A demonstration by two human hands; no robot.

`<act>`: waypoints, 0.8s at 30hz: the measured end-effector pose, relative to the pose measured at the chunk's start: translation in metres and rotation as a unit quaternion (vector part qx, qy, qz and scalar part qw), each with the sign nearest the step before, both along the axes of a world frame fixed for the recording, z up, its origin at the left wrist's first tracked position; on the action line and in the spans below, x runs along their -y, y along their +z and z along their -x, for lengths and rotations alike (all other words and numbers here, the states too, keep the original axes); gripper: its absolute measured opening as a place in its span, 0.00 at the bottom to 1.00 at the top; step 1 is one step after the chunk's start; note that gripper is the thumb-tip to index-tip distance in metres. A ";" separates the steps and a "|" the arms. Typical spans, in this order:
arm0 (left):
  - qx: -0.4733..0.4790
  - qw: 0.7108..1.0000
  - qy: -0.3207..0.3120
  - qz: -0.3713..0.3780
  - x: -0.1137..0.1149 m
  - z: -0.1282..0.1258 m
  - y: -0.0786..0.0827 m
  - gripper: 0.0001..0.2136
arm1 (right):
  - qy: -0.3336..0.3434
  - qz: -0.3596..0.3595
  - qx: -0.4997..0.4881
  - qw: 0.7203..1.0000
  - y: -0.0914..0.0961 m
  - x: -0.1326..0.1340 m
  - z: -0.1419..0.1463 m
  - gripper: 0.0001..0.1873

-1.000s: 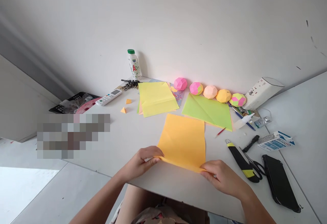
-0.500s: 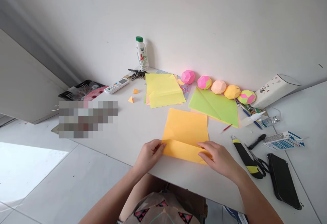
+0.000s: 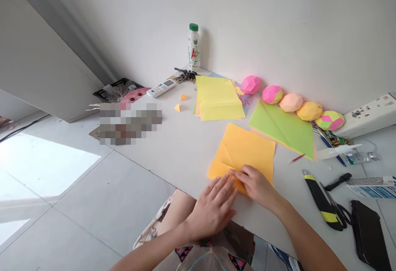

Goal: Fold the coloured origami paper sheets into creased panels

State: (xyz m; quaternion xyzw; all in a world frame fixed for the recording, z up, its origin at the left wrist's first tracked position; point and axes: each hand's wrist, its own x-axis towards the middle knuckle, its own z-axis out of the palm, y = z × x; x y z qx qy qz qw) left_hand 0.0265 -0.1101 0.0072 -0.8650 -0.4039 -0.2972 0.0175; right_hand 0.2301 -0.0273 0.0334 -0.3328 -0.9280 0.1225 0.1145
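Observation:
A sheet of orange paper (image 3: pixel 247 145) lies on the table near its front edge. Its near edge is folded over, and a diagonal crease shows on its left side. My left hand (image 3: pixel 215 205) is stretched flat, palm down, with its fingertips on the near edge of the paper. Just to the right, my right hand (image 3: pixel 256 184) has its fingers closed at the folded part; the thumb is mostly hidden. The two hands' fingertips almost meet over the fold.
Behind lie yellow sheets (image 3: pixel 219 100) and green sheets (image 3: pixel 283 128), with a row of faceted paper balls (image 3: pixel 291 102). Two small orange pieces (image 3: pixel 177 107) lie left. A utility knife (image 3: pixel 321 201), scissors (image 3: pixel 340 213) and a black case (image 3: pixel 369 236) sit right; a bottle (image 3: pixel 194 48) stands at back.
My left hand has left the paper's left edge and moved right to lie flat at the fold. My right hand has shifted inward along it. The view has turned left.

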 end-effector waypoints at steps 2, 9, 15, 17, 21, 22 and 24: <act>-0.051 0.999 -0.004 0.009 0.001 -0.002 -0.003 0.24 | 0.000 0.020 0.001 1.000 0.003 -0.001 -0.001 0.23; -0.103 0.994 -0.010 0.044 -0.006 0.002 0.001 0.31 | -0.009 0.037 -0.002 0.999 0.009 -0.004 0.002 0.24; -0.108 0.991 -0.024 0.069 -0.011 0.002 0.003 0.32 | -0.012 0.063 -0.022 0.998 0.012 -0.009 0.001 0.25; -0.111 0.991 -0.028 0.074 -0.012 0.002 0.003 0.32 | -0.010 0.070 -0.023 0.997 0.013 -0.012 0.001 0.26; -0.117 0.990 -0.037 0.070 -0.014 0.004 0.002 0.34 | 0.000 0.081 -0.012 0.997 0.012 -0.015 0.000 0.27; -0.120 0.990 -0.038 0.070 -0.014 0.004 0.002 0.34 | 0.000 0.080 -0.009 0.997 0.012 -0.015 0.000 0.26; -0.123 0.989 -0.040 0.075 -0.014 0.004 0.002 0.34 | -0.002 0.076 0.000 0.997 0.012 -0.015 0.001 0.26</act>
